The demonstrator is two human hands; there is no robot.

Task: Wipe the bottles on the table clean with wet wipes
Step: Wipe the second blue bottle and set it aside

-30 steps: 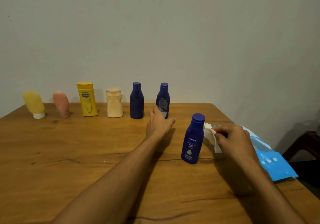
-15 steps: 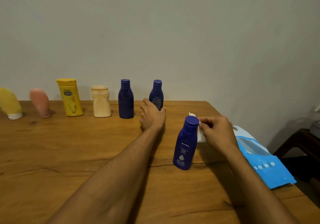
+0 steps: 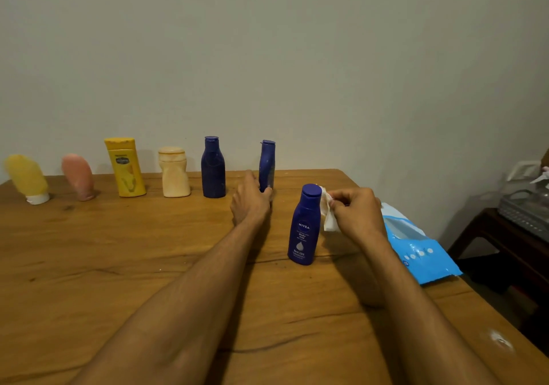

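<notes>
A blue Nivea bottle (image 3: 305, 226) stands upright near the table's middle right. My right hand (image 3: 356, 212) pinches a white wet wipe (image 3: 328, 212) just beside that bottle's cap. My left hand (image 3: 251, 200) grips the base of a smaller blue bottle (image 3: 267, 163) at the right end of the back row; the bottle is turned edge-on. Along the row stand another blue bottle (image 3: 213, 167), a cream bottle (image 3: 174, 172), a yellow bottle (image 3: 124, 167), a pink tube (image 3: 77, 176) and a yellow tube (image 3: 26, 178).
A blue wet-wipe pack (image 3: 421, 251) lies at the wooden table's (image 3: 89, 265) right edge. Beyond that edge stands a dark side table (image 3: 505, 236) with a grey rack. A plain wall rises right behind the bottle row.
My left hand has reached the rightmost blue bottle in the row and closed around its base, turning it. My right hand has brought the wipe up beside the Nivea bottle's cap.
</notes>
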